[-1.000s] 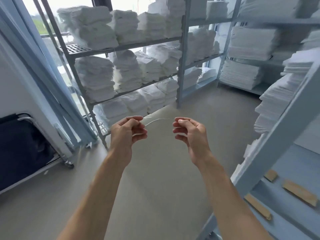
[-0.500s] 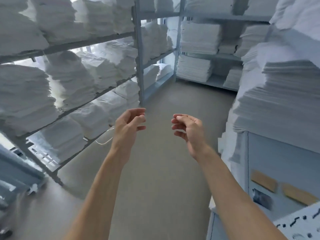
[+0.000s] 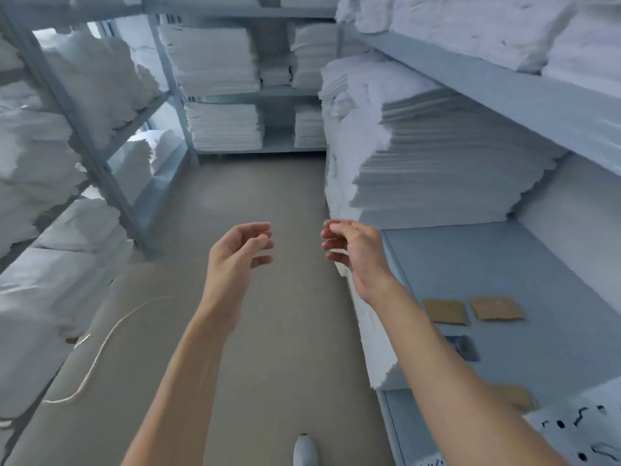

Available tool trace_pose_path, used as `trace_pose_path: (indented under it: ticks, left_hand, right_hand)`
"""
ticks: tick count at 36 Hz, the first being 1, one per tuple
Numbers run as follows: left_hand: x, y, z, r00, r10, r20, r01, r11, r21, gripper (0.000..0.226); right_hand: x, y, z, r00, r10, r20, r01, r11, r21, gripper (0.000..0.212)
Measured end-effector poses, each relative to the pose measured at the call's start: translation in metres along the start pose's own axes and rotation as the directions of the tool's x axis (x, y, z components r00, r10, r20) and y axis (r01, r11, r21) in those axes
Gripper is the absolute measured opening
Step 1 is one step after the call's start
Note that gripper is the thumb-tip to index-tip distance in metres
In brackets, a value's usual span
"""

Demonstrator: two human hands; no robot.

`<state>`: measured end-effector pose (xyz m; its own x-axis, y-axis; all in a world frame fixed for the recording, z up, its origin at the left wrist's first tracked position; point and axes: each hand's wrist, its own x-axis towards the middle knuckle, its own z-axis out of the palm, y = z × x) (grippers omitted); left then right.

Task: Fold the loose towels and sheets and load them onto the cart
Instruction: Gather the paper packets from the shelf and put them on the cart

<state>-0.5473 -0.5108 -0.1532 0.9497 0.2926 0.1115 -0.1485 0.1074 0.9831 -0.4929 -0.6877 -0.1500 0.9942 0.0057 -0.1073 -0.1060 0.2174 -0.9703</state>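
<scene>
A: Any writing you can read?

B: None I can make out; the white sheet with black marks (image 3: 578, 435) at the lower right corner carries dark squiggles and dots, but it is cut by the frame edge and too blurred to read; the two brown cardboard tags (image 3: 473, 309) lying on the grey-blue shelf board (image 3: 504, 264) look blank from here.

A: And the hands?

B: Both are raised over the floor (image 3: 268, 203), apart from each other; the left hand (image 3: 235, 253) has its fingers loosely curled with nothing in them; the right hand (image 3: 353, 247) likewise, fingers relaxed and bent, holding nothing, just beside the edge of the shelf board.

A: Where is the linen?

B: Folded in stacks on every side; a tall stack of folded sheets (image 3: 437, 156) sits on the right shelf just beyond the right hand; more piles fill the far rack (image 3: 218, 62) and the left rack (image 3: 84, 79); no cart shows in this view.

A: What is hard to tell?

B: A thin pale cord (image 3: 100, 351) lies curved on the floor at the left, one end lost under the left rack; a small dark patch (image 3: 465, 346) on the shelf board is too blurred to identify; a grey shoe tip (image 3: 304, 450) pokes in at the bottom edge, the rest cut off.
</scene>
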Motion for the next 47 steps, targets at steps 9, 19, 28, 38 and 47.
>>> trace_pose_path:
  ticks: [9, 19, 28, 38, 47]
  left_hand:
    - [0.120, -0.042, 0.040, 0.960, -0.120, 0.252, 0.073, 0.979, 0.190, 0.027]
    - [0.249, -0.078, 0.123, 0.838, -0.192, 0.511, 0.038, 0.954, 0.296, 0.017]
    - [0.274, -0.143, 0.216, 0.600, -0.390, 0.699, 0.191, 0.918, 0.349, 0.016]
    - [0.303, -0.218, 0.289, 0.226, -0.530, 0.817, 0.255, 0.842, 0.475, 0.017]
    - [0.294, -0.258, 0.336, -0.035, -0.591, 0.806, 0.186, 0.789, 0.586, 0.015]
  right_hand:
    - [0.109, 0.015, -0.024, 0.977, 0.025, -0.213, 0.000, 0.993, 0.116, 0.016]
    - [0.197, 0.021, -0.086, 0.884, 0.021, -0.467, 0.029, 0.995, 0.099, 0.014]
    - [0.200, 0.044, -0.158, 0.669, 0.098, -0.737, 0.004, 0.991, 0.136, 0.015]
    - [0.208, 0.064, -0.183, 0.315, 0.210, -0.926, -0.069, 0.978, 0.198, 0.013]
    - [0.190, 0.090, -0.179, 0.044, 0.232, -0.972, -0.175, 0.959, 0.221, 0.009]
